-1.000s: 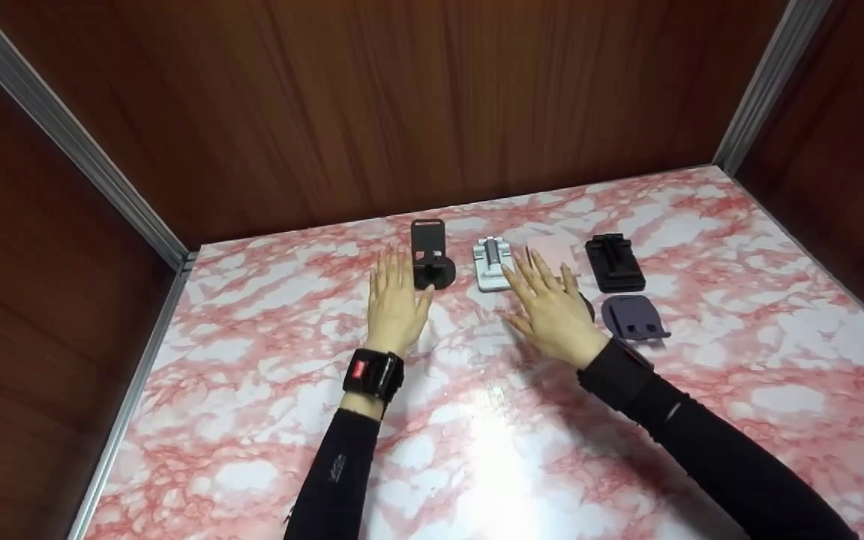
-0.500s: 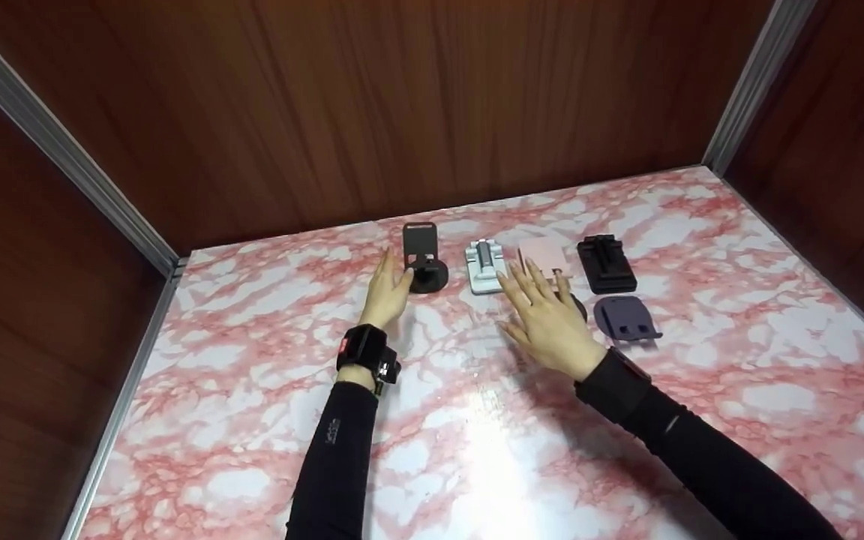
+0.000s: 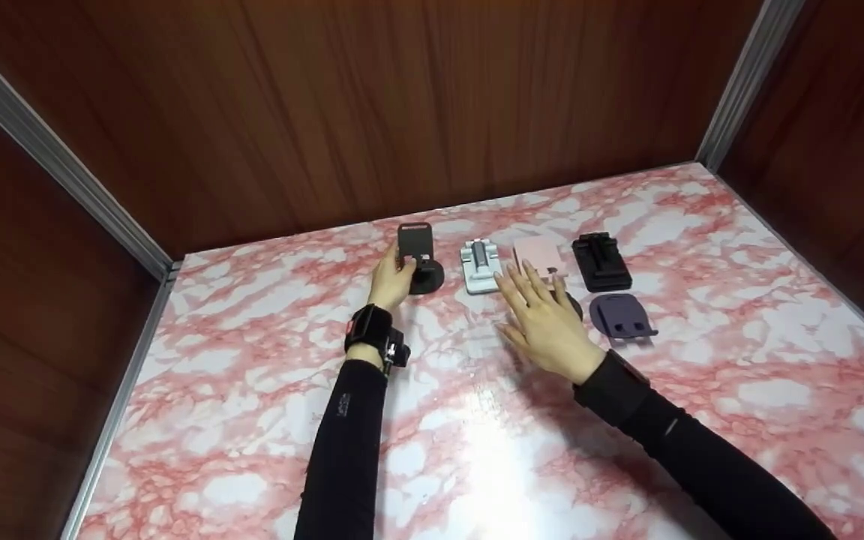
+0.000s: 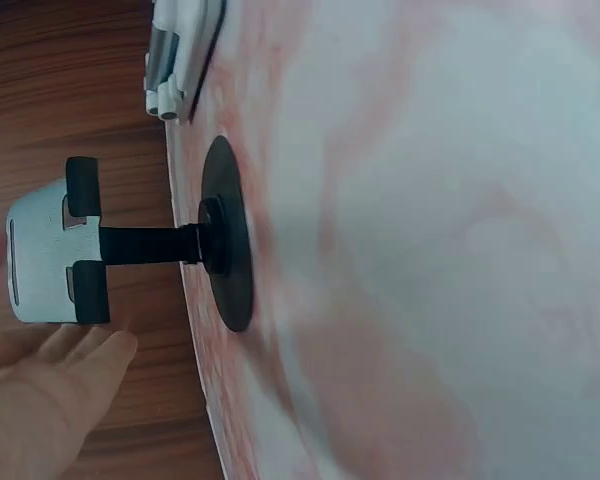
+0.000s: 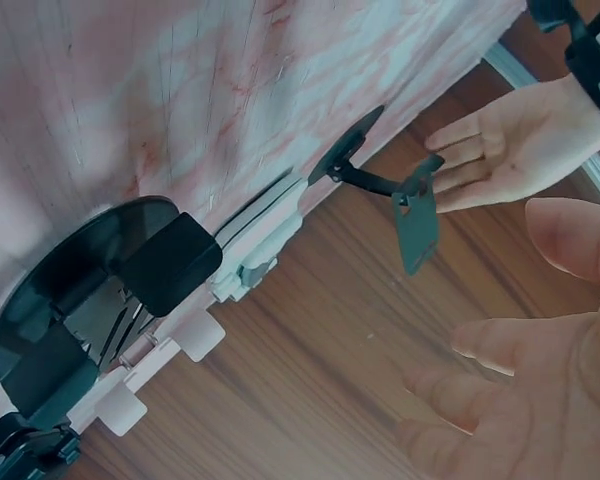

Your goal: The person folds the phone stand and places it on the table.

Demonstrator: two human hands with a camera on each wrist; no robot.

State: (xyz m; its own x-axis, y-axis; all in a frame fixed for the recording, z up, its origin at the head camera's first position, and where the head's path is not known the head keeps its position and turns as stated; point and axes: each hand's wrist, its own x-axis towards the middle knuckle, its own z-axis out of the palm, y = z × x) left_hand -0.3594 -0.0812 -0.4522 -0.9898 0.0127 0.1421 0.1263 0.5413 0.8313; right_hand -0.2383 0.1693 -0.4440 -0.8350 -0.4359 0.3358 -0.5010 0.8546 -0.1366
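My left hand (image 3: 389,283) is at the left edge of a black phone stand (image 3: 415,241) with a round base. In the left wrist view, the fingers of the hand (image 4: 50,405) lie at the side of the stand's plate (image 4: 50,250); a firm hold does not show. The right wrist view has those fingers nearly straight by the plate (image 5: 417,220). My right hand (image 3: 552,330) hovers with spread fingers, holding nothing. Beneath it, a dark round-based phone stand (image 3: 571,304) is mostly hidden; its round base (image 5: 30,270) shows in the right wrist view.
A white folding phone stand (image 3: 481,270) lies between the hands. A pink stand (image 3: 539,255), a black folding stand (image 3: 601,262) and a dark purple stand (image 3: 621,315) are at the right. Wooden panels (image 3: 372,112) wall in the marbled table (image 3: 252,420).
My left hand has turned on its side and come to the left edge of the black phone stand. The right hand stays spread in nearly the same place. The head view has shifted slightly.
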